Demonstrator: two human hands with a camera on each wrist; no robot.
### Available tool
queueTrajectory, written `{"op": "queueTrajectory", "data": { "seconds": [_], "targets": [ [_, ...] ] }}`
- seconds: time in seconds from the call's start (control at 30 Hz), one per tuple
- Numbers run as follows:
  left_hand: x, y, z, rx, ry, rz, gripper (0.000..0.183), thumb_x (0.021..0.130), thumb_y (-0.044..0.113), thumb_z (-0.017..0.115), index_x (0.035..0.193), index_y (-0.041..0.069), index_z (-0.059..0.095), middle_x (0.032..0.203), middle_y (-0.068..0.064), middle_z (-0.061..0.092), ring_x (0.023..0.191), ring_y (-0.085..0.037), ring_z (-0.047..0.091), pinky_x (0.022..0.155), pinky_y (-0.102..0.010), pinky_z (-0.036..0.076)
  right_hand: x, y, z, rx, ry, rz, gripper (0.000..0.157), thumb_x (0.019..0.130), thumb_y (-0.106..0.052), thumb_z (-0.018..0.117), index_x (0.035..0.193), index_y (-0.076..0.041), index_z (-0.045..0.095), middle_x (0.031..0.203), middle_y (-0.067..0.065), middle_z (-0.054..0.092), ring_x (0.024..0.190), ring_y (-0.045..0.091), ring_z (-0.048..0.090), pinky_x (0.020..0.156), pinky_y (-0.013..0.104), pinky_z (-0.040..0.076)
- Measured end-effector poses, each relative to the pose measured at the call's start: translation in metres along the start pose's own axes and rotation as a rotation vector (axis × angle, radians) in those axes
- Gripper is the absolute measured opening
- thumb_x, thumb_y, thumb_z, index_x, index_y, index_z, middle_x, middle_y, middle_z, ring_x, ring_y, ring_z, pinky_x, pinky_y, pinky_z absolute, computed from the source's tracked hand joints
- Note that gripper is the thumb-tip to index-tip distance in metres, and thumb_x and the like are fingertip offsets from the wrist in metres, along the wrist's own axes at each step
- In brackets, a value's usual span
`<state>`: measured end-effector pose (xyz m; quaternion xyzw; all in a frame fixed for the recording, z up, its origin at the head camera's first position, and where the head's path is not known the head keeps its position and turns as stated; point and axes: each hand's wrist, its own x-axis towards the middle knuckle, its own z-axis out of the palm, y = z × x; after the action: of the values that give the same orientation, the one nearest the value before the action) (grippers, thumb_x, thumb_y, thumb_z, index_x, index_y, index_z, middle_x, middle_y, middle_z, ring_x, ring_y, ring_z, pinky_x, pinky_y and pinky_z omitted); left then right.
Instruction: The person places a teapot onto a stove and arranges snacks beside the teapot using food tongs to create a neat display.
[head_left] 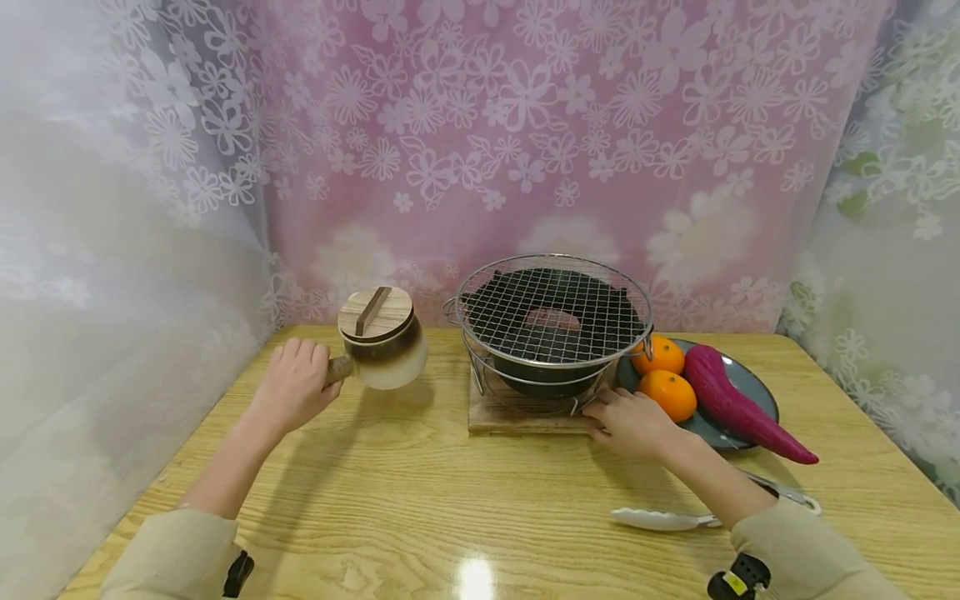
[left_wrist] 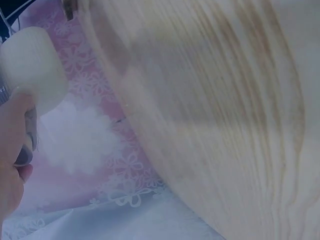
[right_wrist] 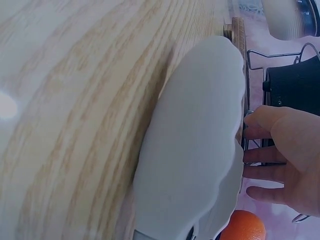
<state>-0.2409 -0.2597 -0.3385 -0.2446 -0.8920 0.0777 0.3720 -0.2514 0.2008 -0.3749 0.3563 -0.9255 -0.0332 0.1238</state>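
Observation:
My left hand [head_left: 298, 379] grips the stubby side handle of a small pot [head_left: 390, 358], cream below with a dark brown band. It is held just above the table, its round wooden lid [head_left: 378, 315] on. My right hand [head_left: 630, 422] touches the right front corner of a wooden board [head_left: 517, 415], beside a wire leg. In the right wrist view its fingers [right_wrist: 265, 172] point down at the board, fairly straight. A black stove [head_left: 540, 379] stands on the board, with a round wire grill rack [head_left: 553, 308] above it.
A dark plate [head_left: 753, 387] at the right holds two oranges [head_left: 667, 396] and a long purple sweet potato [head_left: 738, 404] that juts over its rim. White-tipped tongs [head_left: 656, 520] lie under my right forearm. Patterned curtains [head_left: 525, 150] close off the back and sides.

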Motion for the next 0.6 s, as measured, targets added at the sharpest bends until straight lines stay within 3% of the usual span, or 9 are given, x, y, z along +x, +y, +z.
{"op": "queueTrajectory", "data": {
  "seconds": [0.43, 0.6],
  "targets": [
    [0.017, -0.001, -0.009, 0.033, -0.033, 0.005, 0.039, 0.068, 0.016, 0.077, 0.072, 0.0, 0.041, 0.066, -0.012, 0.04, 0.061, -0.028, 0.035, 0.054, -0.037, 0.031, -0.003, -0.002, -0.002, 0.019, -0.039, 0.026, 0.019, 0.082, -0.024, 0.068, 0.096, -0.011, 0.069, 0.094, 0.006, 0.059, 0.084, 0.025, 0.057, 0.067, 0.037, 0.049],
    [0.025, -0.001, -0.013, 0.05, -0.045, -0.026, 0.039, 0.069, 0.018, 0.076, 0.073, -0.001, 0.042, 0.067, -0.014, 0.042, 0.06, -0.03, 0.037, 0.054, -0.038, 0.032, -0.002, -0.002, -0.003, 0.016, -0.034, 0.024, 0.018, 0.083, -0.023, 0.068, 0.096, -0.011, 0.069, 0.094, 0.005, 0.059, 0.084, 0.024, 0.058, 0.067, 0.037, 0.05]
  ]
}}
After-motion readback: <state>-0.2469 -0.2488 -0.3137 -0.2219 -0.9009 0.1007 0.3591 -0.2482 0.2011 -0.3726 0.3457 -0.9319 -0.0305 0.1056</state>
